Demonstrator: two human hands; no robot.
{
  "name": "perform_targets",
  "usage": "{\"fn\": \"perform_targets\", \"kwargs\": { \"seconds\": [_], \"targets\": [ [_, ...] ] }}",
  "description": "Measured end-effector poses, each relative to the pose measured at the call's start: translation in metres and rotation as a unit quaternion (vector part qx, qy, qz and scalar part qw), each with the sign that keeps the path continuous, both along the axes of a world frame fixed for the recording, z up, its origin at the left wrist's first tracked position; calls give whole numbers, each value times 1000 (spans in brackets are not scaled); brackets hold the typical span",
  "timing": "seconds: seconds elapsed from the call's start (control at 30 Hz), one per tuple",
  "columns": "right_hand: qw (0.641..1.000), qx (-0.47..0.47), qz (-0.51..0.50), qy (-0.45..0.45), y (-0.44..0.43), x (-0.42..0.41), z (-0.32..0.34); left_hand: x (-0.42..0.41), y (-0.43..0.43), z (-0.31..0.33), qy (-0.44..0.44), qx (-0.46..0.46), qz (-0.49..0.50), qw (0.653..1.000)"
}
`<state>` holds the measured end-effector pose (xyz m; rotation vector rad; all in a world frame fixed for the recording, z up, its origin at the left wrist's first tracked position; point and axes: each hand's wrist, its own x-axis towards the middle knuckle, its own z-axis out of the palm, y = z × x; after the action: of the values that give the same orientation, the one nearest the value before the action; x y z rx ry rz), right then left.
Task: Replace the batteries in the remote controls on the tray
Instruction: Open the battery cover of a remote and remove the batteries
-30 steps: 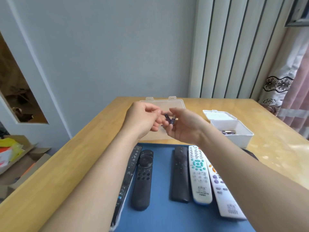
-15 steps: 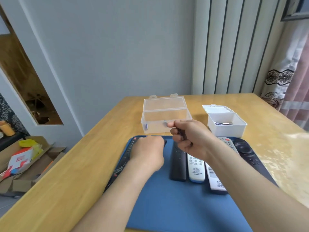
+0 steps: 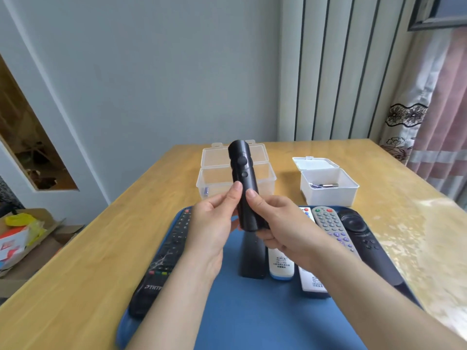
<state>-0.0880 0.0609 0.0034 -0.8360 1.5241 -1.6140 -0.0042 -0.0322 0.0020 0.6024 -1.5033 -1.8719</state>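
A black rounded remote (image 3: 243, 178) stands upright above the blue tray (image 3: 255, 317), its back with round recesses facing me. My left hand (image 3: 213, 223) and my right hand (image 3: 275, 224) both grip its lower half, thumbs pressed on its back. On the tray lie a long black remote (image 3: 165, 258) at the left, a slim black remote (image 3: 252, 258), two white remotes (image 3: 281, 265) (image 3: 331, 227) and a wide black remote (image 3: 364, 243) at the right. Whether my right hand still holds batteries is hidden.
Behind the tray on the wooden table (image 3: 83, 274) stand an open clear plastic box (image 3: 235, 170) with a battery at its left end and an open white box (image 3: 328, 184) holding batteries. Cardboard boxes (image 3: 22, 236) lie on the floor at the left.
My left hand has lifted the black rounded remote off the tray. It now stands upright in front of me and my right hand has joined it on the remote's lower half.
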Motion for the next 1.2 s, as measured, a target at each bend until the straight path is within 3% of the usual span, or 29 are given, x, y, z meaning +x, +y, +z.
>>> {"fn": "perform_targets", "kwargs": {
  "seconds": [0.23,0.43,0.5,0.57,0.67,0.77,1.0,1.13,1.2],
  "targets": [
    [997,-13,-45,66,-3,6,-8,3,7,-3,-2,48,-5,999],
    [998,19,-49,31,-10,15,-12,11,0,0,-22,31,-21,999],
    [997,39,-59,-7,-11,16,-13,11,0,0,-26,-37,-10,999],
    [996,26,-73,-44,-12,14,-9,15,-4,-2,-32,-162,-8,986],
    [994,-1,-98,-58,-6,8,1,18,-1,-2,-109,-331,-80,934],
    [991,-13,-111,-73,-2,4,5,14,14,-2,-149,-432,-17,889],
    [974,-33,-154,-163,-1,-9,0,16,16,-1,-116,-388,-57,912],
    [974,-19,-161,-160,2,-8,0,18,17,5,-74,-357,-64,929],
    [975,-28,-176,-135,7,-13,2,19,17,8,-24,-339,-21,940]
  ]
}}
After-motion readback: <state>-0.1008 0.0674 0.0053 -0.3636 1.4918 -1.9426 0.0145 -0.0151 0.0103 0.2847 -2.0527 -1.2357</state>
